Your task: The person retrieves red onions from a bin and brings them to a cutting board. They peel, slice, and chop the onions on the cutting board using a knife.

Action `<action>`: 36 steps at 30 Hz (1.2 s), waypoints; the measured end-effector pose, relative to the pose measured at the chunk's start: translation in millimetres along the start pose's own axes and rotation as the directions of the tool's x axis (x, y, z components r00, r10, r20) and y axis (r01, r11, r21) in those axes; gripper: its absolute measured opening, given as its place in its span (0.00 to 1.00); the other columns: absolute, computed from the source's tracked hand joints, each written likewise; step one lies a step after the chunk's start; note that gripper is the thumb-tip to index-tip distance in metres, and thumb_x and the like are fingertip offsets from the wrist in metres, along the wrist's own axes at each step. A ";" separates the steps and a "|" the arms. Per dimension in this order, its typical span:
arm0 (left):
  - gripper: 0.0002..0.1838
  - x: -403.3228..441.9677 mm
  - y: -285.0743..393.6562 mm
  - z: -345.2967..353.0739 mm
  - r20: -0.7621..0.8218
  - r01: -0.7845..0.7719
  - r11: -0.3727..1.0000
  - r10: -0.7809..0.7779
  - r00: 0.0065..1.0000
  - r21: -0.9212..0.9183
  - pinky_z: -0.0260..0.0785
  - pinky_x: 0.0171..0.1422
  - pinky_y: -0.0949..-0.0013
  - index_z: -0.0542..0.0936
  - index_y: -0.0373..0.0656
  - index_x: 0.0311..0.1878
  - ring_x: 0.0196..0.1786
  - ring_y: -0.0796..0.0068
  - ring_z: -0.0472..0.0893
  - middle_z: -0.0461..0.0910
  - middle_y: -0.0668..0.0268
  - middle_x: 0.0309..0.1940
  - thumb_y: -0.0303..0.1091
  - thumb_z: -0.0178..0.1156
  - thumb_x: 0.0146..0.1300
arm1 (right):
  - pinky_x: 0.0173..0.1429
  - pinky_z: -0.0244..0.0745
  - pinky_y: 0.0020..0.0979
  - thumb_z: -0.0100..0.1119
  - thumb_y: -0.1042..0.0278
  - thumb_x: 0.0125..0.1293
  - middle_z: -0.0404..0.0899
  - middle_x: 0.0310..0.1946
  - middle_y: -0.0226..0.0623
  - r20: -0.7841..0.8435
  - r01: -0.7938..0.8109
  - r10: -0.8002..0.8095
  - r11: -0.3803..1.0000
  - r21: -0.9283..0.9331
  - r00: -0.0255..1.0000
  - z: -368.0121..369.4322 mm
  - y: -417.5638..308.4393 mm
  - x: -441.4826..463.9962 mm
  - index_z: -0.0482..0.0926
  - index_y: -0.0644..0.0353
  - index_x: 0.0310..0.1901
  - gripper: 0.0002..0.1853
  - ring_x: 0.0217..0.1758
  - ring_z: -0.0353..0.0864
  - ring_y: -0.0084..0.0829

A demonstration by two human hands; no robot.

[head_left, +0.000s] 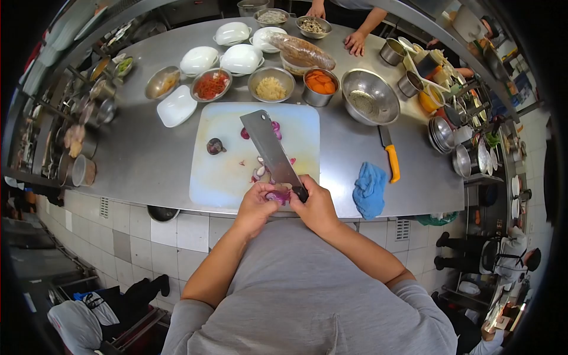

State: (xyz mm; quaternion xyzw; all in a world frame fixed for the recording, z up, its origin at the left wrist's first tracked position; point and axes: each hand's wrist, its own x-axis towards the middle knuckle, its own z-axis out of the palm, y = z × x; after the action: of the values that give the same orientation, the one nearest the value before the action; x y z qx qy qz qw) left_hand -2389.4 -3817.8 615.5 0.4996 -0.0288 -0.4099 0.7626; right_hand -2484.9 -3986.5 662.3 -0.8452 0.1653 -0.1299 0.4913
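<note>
Near the front edge of the white cutting board (219,180), my left hand (257,206) has its fingers closed on a purple onion (277,197). My right hand (316,206) is wrapped round the black handle of a cleaver (269,145), whose broad blade points up and away over the board; its fingertips are also close to the onion. Under and beside the blade lie purple and white onion scraps (260,171). More purple onion pieces (276,126) sit at the far part of the board, and a dark whole onion (216,146) rests on its left side.
Bowls of red pieces (211,84), pale chopped pieces (271,84) and carrot slices (320,81) stand behind the board. To the right are a steel bowl (371,96), an orange-handled knife (391,155) and a blue cloth (370,190). A co-worker's hand (355,43) rests at the far side.
</note>
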 end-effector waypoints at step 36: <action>0.23 4.7 12.0 -21.3 0.201 0.139 0.989 -0.125 0.972 -0.053 0.82 0.67 0.70 0.79 0.37 0.71 0.58 0.74 0.86 0.86 0.65 0.61 0.26 0.68 0.76 | 0.53 0.83 0.46 0.70 0.69 0.70 0.89 0.46 0.52 0.084 0.080 -0.085 0.995 0.059 0.993 7.1 11.1 9.7 0.82 0.60 0.63 0.21 0.49 0.89 0.56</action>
State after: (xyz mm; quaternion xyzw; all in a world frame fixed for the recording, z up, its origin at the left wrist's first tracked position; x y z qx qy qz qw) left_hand -2369.5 -3803.1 612.6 0.4319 -0.0571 -0.5078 0.7432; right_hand -2475.0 -3989.9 649.7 -0.8423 0.1051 -0.1182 0.5153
